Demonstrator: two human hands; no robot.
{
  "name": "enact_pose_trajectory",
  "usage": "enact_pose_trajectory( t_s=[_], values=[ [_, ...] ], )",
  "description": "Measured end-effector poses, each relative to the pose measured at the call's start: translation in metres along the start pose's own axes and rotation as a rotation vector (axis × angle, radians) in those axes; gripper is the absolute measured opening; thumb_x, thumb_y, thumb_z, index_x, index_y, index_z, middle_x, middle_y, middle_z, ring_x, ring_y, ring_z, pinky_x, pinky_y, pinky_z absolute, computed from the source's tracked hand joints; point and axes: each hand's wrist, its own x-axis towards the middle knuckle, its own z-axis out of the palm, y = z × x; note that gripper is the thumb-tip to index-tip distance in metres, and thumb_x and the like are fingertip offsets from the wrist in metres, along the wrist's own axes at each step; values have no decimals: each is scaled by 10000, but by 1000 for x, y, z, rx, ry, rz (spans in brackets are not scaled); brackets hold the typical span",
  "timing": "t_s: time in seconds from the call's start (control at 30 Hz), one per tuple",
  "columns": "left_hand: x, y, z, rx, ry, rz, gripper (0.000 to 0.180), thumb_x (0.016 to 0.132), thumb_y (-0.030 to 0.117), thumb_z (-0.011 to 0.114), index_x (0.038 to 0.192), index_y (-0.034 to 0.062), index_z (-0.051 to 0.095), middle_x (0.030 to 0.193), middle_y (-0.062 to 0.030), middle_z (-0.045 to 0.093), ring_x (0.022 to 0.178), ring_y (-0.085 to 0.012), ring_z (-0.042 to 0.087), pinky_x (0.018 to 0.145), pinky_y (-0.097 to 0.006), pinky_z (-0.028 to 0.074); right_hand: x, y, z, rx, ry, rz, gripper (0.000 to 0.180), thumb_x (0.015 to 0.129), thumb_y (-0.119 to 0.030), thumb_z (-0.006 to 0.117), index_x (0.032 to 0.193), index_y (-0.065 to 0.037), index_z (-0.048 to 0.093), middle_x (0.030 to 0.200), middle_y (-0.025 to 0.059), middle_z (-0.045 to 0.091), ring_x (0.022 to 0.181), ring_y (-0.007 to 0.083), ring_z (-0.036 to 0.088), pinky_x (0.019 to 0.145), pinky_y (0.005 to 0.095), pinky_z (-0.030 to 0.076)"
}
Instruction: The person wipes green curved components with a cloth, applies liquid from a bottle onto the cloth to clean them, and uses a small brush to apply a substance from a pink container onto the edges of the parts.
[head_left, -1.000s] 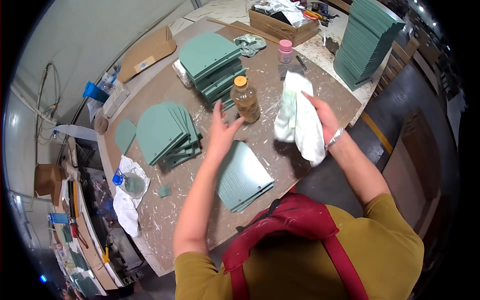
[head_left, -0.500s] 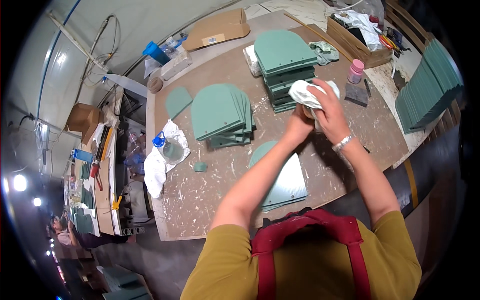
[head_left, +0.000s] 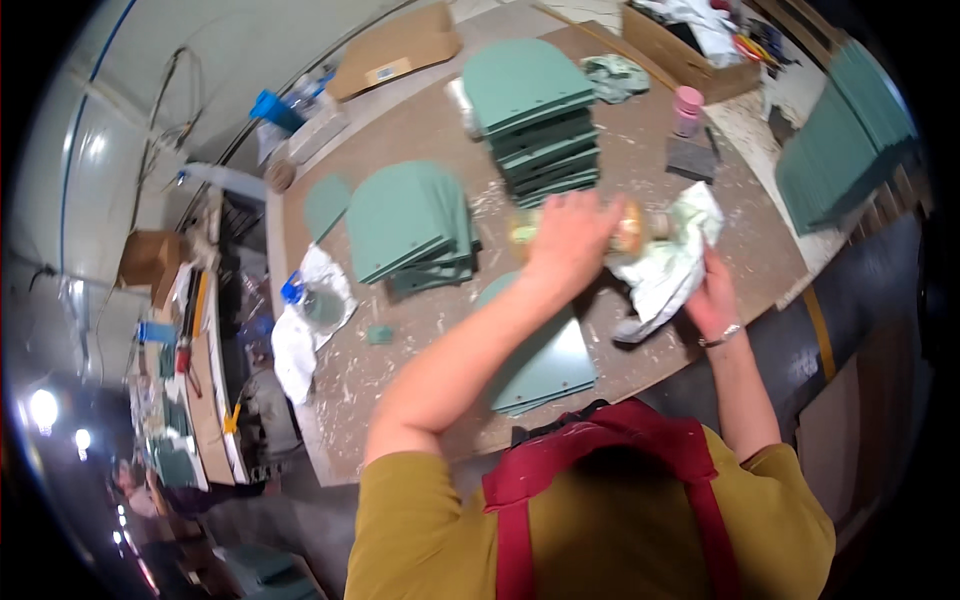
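My left hand (head_left: 572, 242) is wrapped round a see-through bottle (head_left: 628, 228) with orange and yellow on it. The bottle lies tipped sideways, its narrow end toward a white cloth (head_left: 675, 260). That cloth hangs draped from my right hand (head_left: 714, 295), which grips its right side; some fingers are hidden behind it. Whether bottle and cloth touch, I cannot tell. Just in front of me, a few green round-topped panels (head_left: 548, 365) lie partly under my left forearm. A taller stack of such panels (head_left: 525, 90) stands beyond my hands, and a fanned pile (head_left: 405, 215) sits to its left.
A pink bottle (head_left: 688, 112) stands beside a dark block (head_left: 692, 157). A blue-capped clear bottle (head_left: 320, 306) rests by a white cloth (head_left: 292, 352) at left. Many panels (head_left: 845, 140) stand upright at right. A cardboard piece (head_left: 395, 50) and wooden box (head_left: 690, 62) line the back.
My hands, together at the cloth before, have moved apart. The bottle now shows, tipped in my left hand. My right hand has moved down and right, and the cloth hangs unfolded.
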Motion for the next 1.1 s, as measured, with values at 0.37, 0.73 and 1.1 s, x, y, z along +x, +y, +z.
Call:
enact_pose_trajectory(
  t_s=[0.37, 0.73, 1.1],
  values=[
    [-5, 6, -50, 335, -96, 149, 483, 719, 89, 641, 1186, 160, 540, 850, -26, 541, 805, -212, 541, 686, -353, 390, -11, 0, -7, 140, -69, 133, 404, 994, -216, 473, 1351, -43, 395, 1283, 140, 550, 1181, 306, 546, 1034, 468, 417],
    [16, 1, -17, -29, -118, 41, 624, 670, 143, 747, 1254, 165, 530, 983, -71, 582, 929, -275, 587, 789, -382, 456, -5, 1, -17, 276, -144, 175, 398, 986, -209, 489, 1331, -20, 431, 1275, 149, 560, 1175, 308, 551, 1034, 471, 421],
    [43, -40, 79, -1151, 39, -475, 785, 688, 177, 828, 1331, 38, 399, 1260, -115, 565, 1130, -227, 569, 992, -352, 434, 7, -4, -13, 229, -114, 186, 426, 991, -249, 469, 1335, 2, 446, 1318, 159, 542, 1201, 303, 538, 1061, 448, 403]
  ],
)
